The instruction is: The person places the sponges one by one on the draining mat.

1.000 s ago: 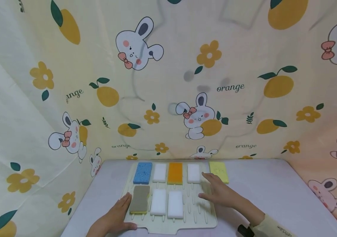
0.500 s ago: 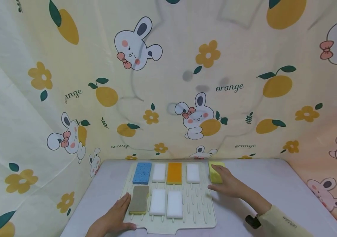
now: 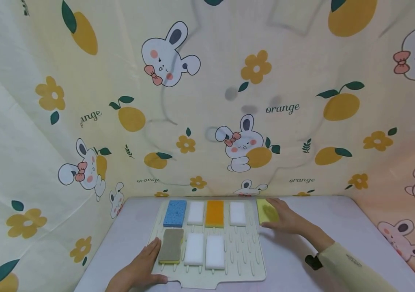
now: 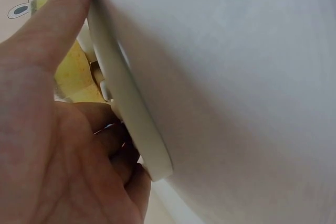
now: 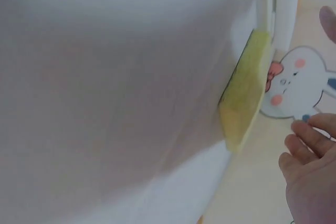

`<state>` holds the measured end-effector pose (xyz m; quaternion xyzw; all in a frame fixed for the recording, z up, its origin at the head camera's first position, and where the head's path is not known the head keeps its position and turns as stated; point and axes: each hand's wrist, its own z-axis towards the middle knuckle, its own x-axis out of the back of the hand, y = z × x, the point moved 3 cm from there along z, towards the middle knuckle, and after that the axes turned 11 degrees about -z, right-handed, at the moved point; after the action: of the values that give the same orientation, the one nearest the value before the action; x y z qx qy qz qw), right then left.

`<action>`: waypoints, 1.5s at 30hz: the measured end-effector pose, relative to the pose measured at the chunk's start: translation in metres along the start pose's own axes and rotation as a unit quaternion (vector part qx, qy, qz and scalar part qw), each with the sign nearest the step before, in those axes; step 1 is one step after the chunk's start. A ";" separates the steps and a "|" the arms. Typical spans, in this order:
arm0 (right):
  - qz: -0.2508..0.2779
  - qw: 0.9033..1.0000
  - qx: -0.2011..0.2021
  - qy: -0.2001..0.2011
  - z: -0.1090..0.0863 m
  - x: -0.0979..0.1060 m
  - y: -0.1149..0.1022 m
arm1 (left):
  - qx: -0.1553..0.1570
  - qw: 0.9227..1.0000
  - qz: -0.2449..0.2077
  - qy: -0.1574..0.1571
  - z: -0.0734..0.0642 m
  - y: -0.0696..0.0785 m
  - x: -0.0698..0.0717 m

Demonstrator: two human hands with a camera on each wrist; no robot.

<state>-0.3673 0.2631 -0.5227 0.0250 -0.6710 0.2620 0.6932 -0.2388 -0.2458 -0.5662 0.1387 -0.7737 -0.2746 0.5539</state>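
A yellow sponge (image 3: 267, 211) lies on the table just right of the board's far corner. My right hand (image 3: 284, 217) reaches over its right side, thumb near the front edge and fingers toward the far edge. In the right wrist view, a gap shows between the loosely bent fingers (image 5: 308, 139) and the sponge (image 5: 245, 90). The cream ridged board (image 3: 241, 273) bears several sponges and white blocks. My left hand (image 3: 139, 263) rests at its front left corner, fingers along the left side beside a grey-topped sponge (image 3: 171, 245), thumb at the front edge.
The back row on the board has a blue sponge (image 3: 175, 213), a white block (image 3: 195, 213), an orange sponge (image 3: 214, 213) and another white block (image 3: 237, 213). Two white blocks stand in front. A patterned curtain (image 3: 207, 101) hangs behind the white table (image 3: 324, 231).
My right hand has moved right and back, from beside the board's rightmost white block over to the yellow sponge's right side. The left hand has stayed at the board's corner.
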 end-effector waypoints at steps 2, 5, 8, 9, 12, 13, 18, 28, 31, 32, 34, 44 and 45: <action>-0.005 1.000 -0.002 -0.006 0.004 -0.001 0.005 | 0.003 1.000 0.001 -0.001 0.000 0.000 0.000; -0.014 1.000 -0.006 -0.018 0.009 -0.003 0.010 | 0.007 1.000 0.000 -0.002 0.000 0.001 0.001; -0.013 0.999 -0.008 -0.030 0.011 -0.003 0.012 | 0.001 1.000 0.000 -0.001 -0.002 0.002 0.001; -0.014 0.999 -0.009 -0.035 0.013 -0.003 0.013 | -0.003 1.000 0.000 -0.001 -0.002 0.002 0.002; -0.014 0.999 -0.015 -0.049 0.018 -0.005 0.018 | -0.019 1.000 0.002 -0.003 -0.004 0.003 0.002; -0.018 0.998 -0.017 -0.054 0.019 -0.006 0.020 | -0.022 1.000 0.002 -0.004 -0.004 0.003 0.002; -0.034 0.997 -0.015 -0.071 0.027 -0.012 0.029 | -0.013 1.000 -0.002 -0.007 -0.004 0.003 0.002; -0.027 0.995 -0.016 -0.094 0.030 -0.019 0.042 | -0.018 1.000 -0.002 -0.007 -0.005 0.006 0.002; -0.043 0.994 -0.018 -0.094 0.031 -0.019 0.043 | -0.019 1.000 0.004 -0.005 -0.004 0.006 0.002; -0.047 0.994 -0.022 -0.095 0.032 -0.019 0.043 | -0.019 1.000 0.006 -0.004 -0.003 0.006 0.001; -0.052 0.994 -0.021 -0.092 0.032 -0.018 0.042 | -0.020 1.000 0.007 -0.003 -0.003 0.005 0.001; -0.035 0.995 -0.033 -0.082 0.033 -0.022 0.042 | -0.012 1.000 0.001 -0.002 -0.004 0.006 0.002; -0.035 0.996 -0.034 -0.080 0.034 -0.023 0.042 | -0.012 1.000 0.001 -0.002 -0.004 0.005 0.002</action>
<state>-0.4143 0.2792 -0.5541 0.0461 -0.7315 0.2116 0.6465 -0.2352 -0.2438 -0.5601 0.1307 -0.7717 -0.2836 0.5541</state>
